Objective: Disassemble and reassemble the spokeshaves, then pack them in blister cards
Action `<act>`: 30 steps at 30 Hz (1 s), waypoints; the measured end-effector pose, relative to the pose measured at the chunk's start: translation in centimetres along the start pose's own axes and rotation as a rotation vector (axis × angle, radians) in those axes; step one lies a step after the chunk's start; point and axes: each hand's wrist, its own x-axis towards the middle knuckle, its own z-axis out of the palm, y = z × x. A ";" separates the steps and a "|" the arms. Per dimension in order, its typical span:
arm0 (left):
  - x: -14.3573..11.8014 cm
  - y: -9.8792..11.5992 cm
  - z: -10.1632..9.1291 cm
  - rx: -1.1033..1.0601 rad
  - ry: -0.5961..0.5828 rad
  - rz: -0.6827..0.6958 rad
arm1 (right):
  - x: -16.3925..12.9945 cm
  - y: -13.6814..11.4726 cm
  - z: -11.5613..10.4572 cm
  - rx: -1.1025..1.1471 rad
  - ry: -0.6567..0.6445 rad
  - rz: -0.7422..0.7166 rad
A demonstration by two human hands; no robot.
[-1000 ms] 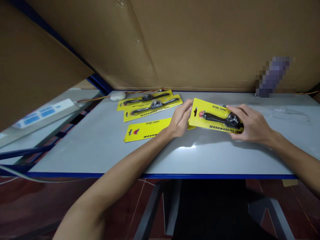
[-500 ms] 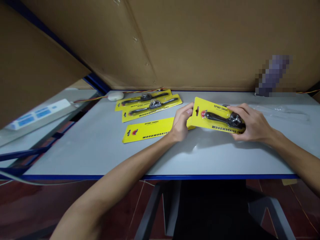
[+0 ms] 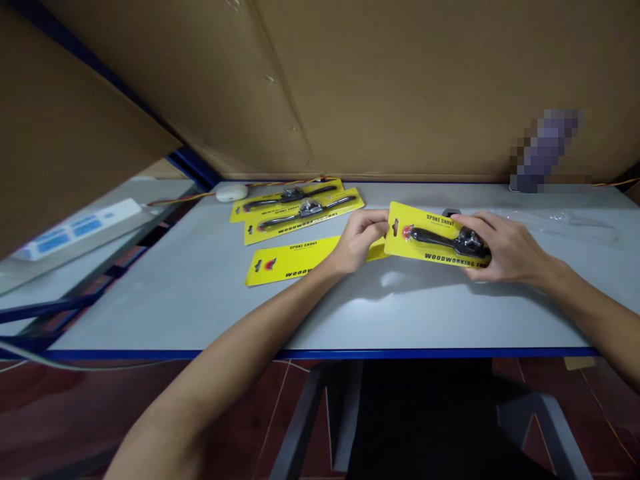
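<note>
My right hand grips the right end of a yellow carded spokeshave pack, raised above the table. A black spokeshave shows on its front; its right part is hidden by my fingers. At the pack's left edge, my left hand is closed, thumb and fingers pinching the card's border. Below that hand a flat yellow backing card lies on the table, partly covered. Two more carded spokeshaves, a front pack and a rear pack, overlap behind it.
A clear plastic blister lies at the right on the grey table. Behind stands a cardboard wall. A white rounded device and a cable sit at the back left, with a power strip farther left. A blurred purple object stands back right.
My left hand has shifted slightly up, its fingers now at the pack's left edge. The pack's left end has dipped a little; my right hand keeps its grip.
</note>
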 end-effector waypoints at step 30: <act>2.6 0.0 -5.2 0.226 0.275 -0.260 | 1.5 -0.6 0.6 0.003 -0.019 0.194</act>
